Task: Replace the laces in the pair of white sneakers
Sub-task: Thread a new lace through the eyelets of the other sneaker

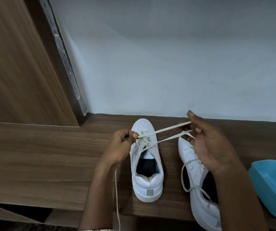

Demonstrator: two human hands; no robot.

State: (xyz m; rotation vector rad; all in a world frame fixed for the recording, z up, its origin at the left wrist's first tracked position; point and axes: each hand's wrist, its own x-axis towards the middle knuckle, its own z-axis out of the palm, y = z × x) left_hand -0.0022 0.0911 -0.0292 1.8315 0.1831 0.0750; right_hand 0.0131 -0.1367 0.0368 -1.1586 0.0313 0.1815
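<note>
**First sneaker near tying, second barely begun**

Working on the left sneaker (148, 179), set upright on the wooden ledge (50, 155) with its toe to the wall. Appears threaded criss-cross over the tongue, so judged close to finished here. Pinching one stretch of the off-white lace (164, 129) between thumb and fingers of the left hand (121, 145), just above the eyelets. Drawing two strands taut sideways with the right hand (209, 144), fingers curled round them, above the toe of the right sneaker (186, 152). Reads as tightening or the start of a knot; cannot tell which. Cannot tell either whether new lace or old.

Trailing down past the left wrist and over the ledge's front edge, a further length of cord (116, 197), its end out of view.

Much less far along on the right sneaker: lying tilted just beside the first, carrying only a loose loop of lace (182, 175) draped across its opening, showing seemingly bare eyelets. Left to do, by this reckoning: knot the first, then thread and tie the second.

Off to the right, a blue plastic tub (273, 185).
</note>
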